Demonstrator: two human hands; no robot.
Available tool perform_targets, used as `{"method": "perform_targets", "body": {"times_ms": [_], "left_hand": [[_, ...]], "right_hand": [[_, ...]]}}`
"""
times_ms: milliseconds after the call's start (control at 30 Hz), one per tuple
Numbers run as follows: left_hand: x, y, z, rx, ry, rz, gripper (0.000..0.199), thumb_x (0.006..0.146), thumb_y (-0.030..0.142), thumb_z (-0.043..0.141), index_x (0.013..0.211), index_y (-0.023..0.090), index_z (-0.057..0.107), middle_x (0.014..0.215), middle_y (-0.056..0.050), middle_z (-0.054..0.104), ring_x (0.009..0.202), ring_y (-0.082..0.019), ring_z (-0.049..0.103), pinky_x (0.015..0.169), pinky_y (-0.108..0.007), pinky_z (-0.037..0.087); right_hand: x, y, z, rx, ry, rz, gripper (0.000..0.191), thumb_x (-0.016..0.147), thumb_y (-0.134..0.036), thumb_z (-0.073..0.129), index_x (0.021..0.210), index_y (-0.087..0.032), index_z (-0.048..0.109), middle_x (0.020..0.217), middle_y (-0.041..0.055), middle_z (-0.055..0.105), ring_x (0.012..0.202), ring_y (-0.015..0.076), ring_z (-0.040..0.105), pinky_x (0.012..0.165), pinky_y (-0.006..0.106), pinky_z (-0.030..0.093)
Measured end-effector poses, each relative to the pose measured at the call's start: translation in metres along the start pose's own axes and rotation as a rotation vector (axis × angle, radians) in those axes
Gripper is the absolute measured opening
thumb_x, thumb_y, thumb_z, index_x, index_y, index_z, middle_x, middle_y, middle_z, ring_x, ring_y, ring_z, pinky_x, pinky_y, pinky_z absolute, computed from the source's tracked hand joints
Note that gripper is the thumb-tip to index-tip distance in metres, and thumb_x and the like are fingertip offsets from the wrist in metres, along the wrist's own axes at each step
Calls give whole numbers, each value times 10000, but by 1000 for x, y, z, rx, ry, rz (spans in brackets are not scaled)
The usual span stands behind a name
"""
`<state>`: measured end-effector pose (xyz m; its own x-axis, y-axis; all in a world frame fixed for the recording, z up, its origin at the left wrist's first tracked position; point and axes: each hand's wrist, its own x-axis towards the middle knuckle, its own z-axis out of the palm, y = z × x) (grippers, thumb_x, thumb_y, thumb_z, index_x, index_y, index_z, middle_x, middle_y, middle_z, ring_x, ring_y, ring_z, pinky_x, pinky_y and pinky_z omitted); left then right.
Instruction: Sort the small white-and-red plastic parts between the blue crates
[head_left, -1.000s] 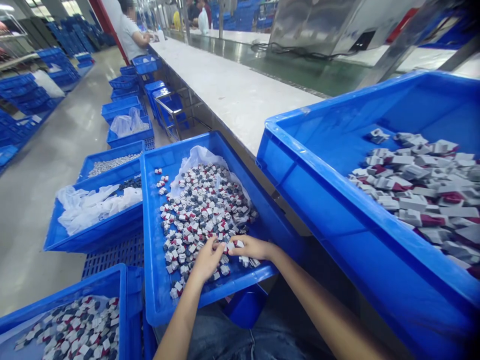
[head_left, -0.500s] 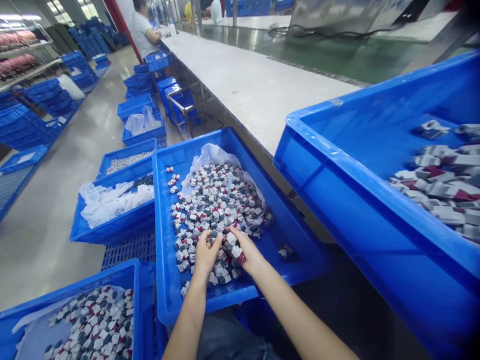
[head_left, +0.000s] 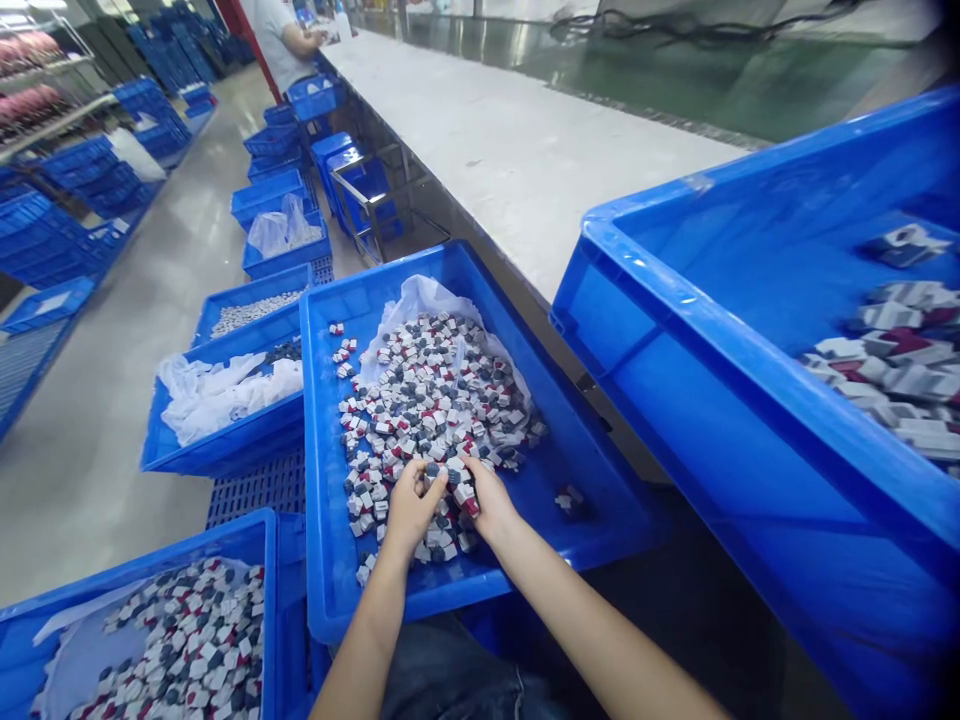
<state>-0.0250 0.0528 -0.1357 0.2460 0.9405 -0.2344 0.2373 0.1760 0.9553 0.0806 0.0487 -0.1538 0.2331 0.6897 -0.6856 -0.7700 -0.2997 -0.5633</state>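
Observation:
My left hand [head_left: 412, 502] is closed, thumb and fingers pinching a dark grey piece [head_left: 433, 471] over the heap. Beside it, my right hand [head_left: 491, 500] is curled round a few small white and red pieces [head_left: 463, 492]. Both hands are close together above the near part of a blue bin [head_left: 322, 560]. White, dark grey and red pieces [head_left: 420, 400] fill much of that bin, partly on a translucent plastic bag [head_left: 424, 292]. A couple of pieces [head_left: 569, 499] lie apart at the bin's right side.
A large blue bin [head_left: 675, 300] with bigger parts rises at the right. Another bin [head_left: 150, 560] of pieces is at lower left. Farther bins [head_left: 225, 440] line the left side. A long white table [head_left: 480, 130] runs away; a person [head_left: 283, 45] stands at its far end.
The view has shifted slightly. My hands have come a little closer together, and the right fingers have curled more around the pieces.

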Motion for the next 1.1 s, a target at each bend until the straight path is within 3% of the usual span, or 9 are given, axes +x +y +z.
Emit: {"method": "perform_targets", "body": {"times_ms": [200, 300, 400, 533, 633, 733, 900, 1100], "left_hand": [[0, 3, 0, -20, -26, 52, 417, 691, 337, 606, 1048, 193, 444, 1038, -68, 570, 931, -171, 560, 800, -299, 445], [-1, 5, 0, -27, -22, 63, 514, 677, 309, 625, 1134, 195, 420, 1077, -72, 555, 972, -174, 546, 870, -314, 414], [-2, 7, -1, -24, -8, 57, 543, 644, 302, 660, 1133, 199, 447, 1096, -68, 546, 988, -183, 534, 873, -311, 407], [-2, 7, -4, -25, 66, 11, 433, 621, 328, 677, 1014, 205, 543, 1056, -49, 551, 997, -184, 515, 860, -289, 406], [-1, 6, -6, -70, 119, -78, 395, 615, 376, 670, 947, 198, 554, 973, -48, 552, 821, -165, 561, 709, -284, 471], [-1, 7, -8, -167, 122, -179, 425, 643, 397, 639, 999, 206, 506, 917, -41, 541, 716, -135, 565, 612, -269, 493], [-4, 13, -9, -304, 10, -274, 438, 656, 349, 644, 1051, 234, 495, 879, -26, 525, 748, -113, 547, 660, -266, 511], [-12, 18, -4, -350, -195, -313, 496, 630, 320, 687, 1077, 242, 489, 969, -55, 545, 842, -148, 541, 672, -295, 524]], "right_hand": [[-4, -3, 4, 48, 12, 6, 66, 766, -201, 579, 794, -149, 551, 622, -35, 596, 545, 98, 568, 536, 214, 466], [-7, -4, 6, 54, -19, 4, 82, 729, -216, 599, 781, -168, 558, 622, -18, 619, 564, 125, 586, 512, 215, 461], [-11, -4, 6, 43, -72, 15, 100, 698, -229, 616, 761, -168, 569, 620, -7, 625, 553, 130, 582, 486, 211, 450], [-18, -2, 9, -2, -148, 33, 112, 650, -221, 658, 684, -168, 565, 520, -35, 574, 434, 96, 510, 407, 183, 397], [-20, -1, 11, -15, -192, 82, 112, 663, -227, 645, 655, -161, 555, 463, -38, 533, 353, 88, 449, 349, 185, 355], [-18, -5, 10, 36, -174, 110, 134, 736, -285, 564, 700, -156, 549, 477, -17, 547, 352, 95, 458, 341, 192, 359], [-15, -16, 4, 187, -98, 13, 184, 788, -355, 465, 743, -183, 511, 488, -30, 549, 399, 96, 485, 372, 188, 388], [-18, -19, 5, 251, -120, -87, 208, 753, -385, 500, 801, -183, 523, 564, -28, 568, 465, 108, 519, 418, 208, 421]]}}
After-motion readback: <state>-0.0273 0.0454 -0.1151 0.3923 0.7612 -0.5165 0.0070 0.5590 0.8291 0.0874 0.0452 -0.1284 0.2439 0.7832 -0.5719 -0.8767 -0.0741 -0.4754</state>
